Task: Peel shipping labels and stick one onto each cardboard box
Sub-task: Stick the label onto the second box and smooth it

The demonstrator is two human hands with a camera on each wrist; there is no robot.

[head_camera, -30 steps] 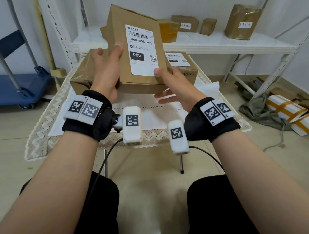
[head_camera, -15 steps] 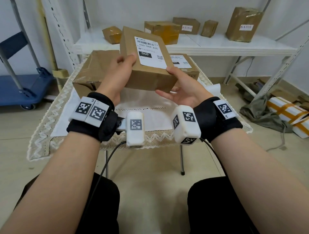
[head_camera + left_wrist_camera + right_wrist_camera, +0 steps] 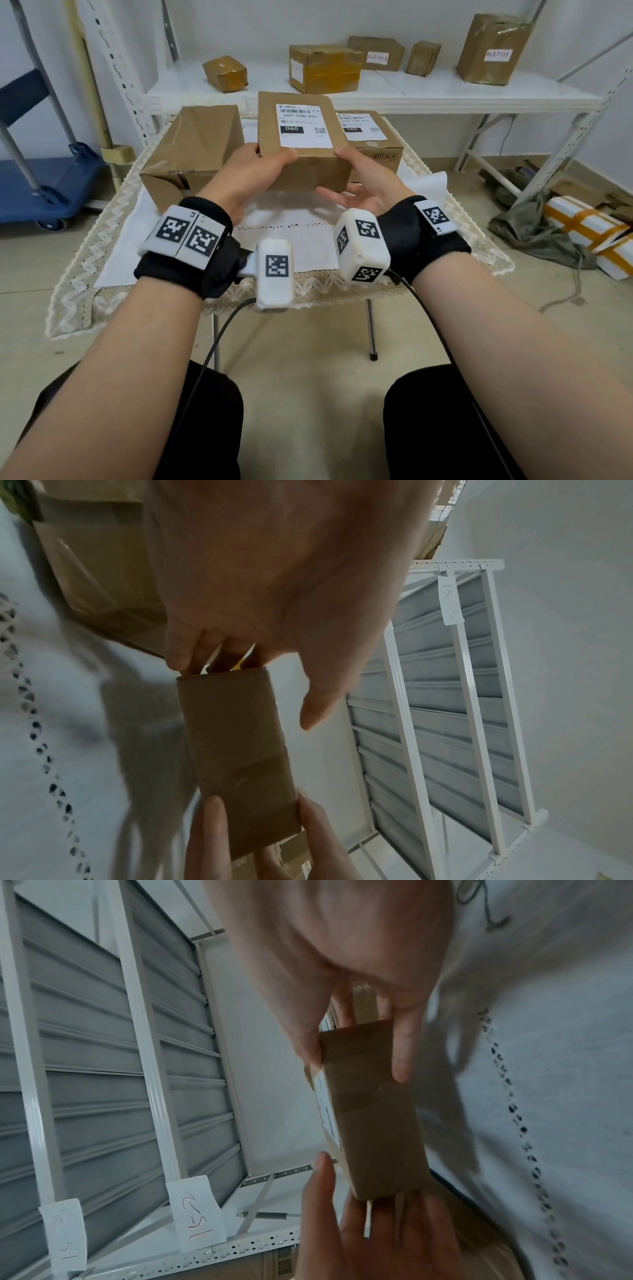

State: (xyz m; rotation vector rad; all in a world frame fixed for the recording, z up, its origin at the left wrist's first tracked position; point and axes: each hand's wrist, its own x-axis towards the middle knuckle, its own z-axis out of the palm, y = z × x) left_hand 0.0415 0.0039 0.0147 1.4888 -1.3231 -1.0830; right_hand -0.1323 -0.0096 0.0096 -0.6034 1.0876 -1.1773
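Observation:
A brown cardboard box (image 3: pixel 301 168) with a white shipping label (image 3: pixel 303 125) on its top face is held level above the table between both hands. My left hand (image 3: pixel 260 164) grips its near left corner, thumb on top and fingers beneath. My right hand (image 3: pixel 359 174) grips the near right corner the same way. The left wrist view shows the box's end face (image 3: pixel 236 750) between the two hands; the right wrist view shows the same box (image 3: pixel 373 1112) with the label's edge on its side. Behind it sit an unlabelled box (image 3: pixel 195 150) on the left and a labelled box (image 3: pixel 373 144) on the right.
The small table (image 3: pixel 137 274) has a lace-edged cloth and white paper sheets. A white shelf (image 3: pixel 445 92) behind carries several taped boxes. A blue cart (image 3: pixel 44 185) stands left; wrapped parcels (image 3: pixel 589 233) and grey cloth lie on the floor at right.
The labelled box has tipped from upright, label facing me, to lying flat with the label up, and has come down toward the table. Both hands shifted to its near corners.

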